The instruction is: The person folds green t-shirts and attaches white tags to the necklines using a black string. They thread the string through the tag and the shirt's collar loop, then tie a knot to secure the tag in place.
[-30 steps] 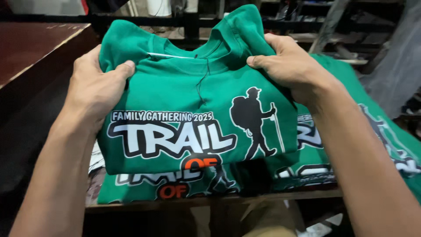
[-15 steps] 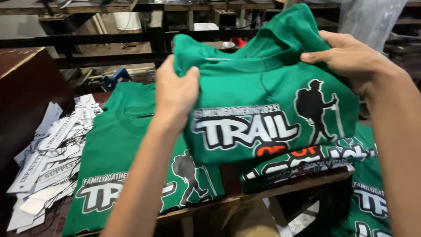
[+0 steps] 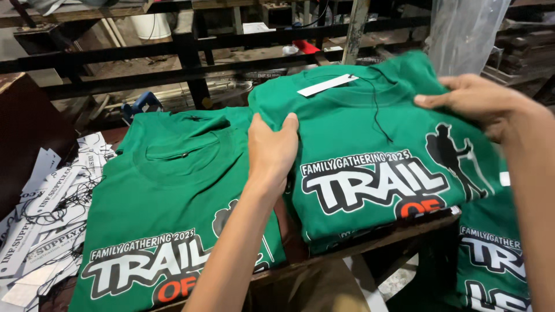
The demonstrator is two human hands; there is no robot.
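Observation:
A folded green T-shirt (image 3: 370, 133) with a white and black print and a hiker figure lies on top of a stack at the table's right. A white paper tag (image 3: 327, 85) on a black string rests at its collar. My left hand (image 3: 272, 147) grips the shirt's left edge, fingers curled over the fold. My right hand (image 3: 480, 104) holds its right edge near the shoulder. Another green shirt (image 3: 173, 190) of the same kind lies flat on the table to the left, apart from both hands.
A heap of white paper tags with black strings (image 3: 46, 202) lies at the table's left. Dark metal racks (image 3: 191, 52) run across the back. More green shirts (image 3: 497, 254) hang lower at the right. A clear plastic sheet (image 3: 462, 29) hangs at top right.
The folded shirt, held up a second ago, has come down onto the right-hand stack. The view has swung left, showing the second shirt and the tag heap.

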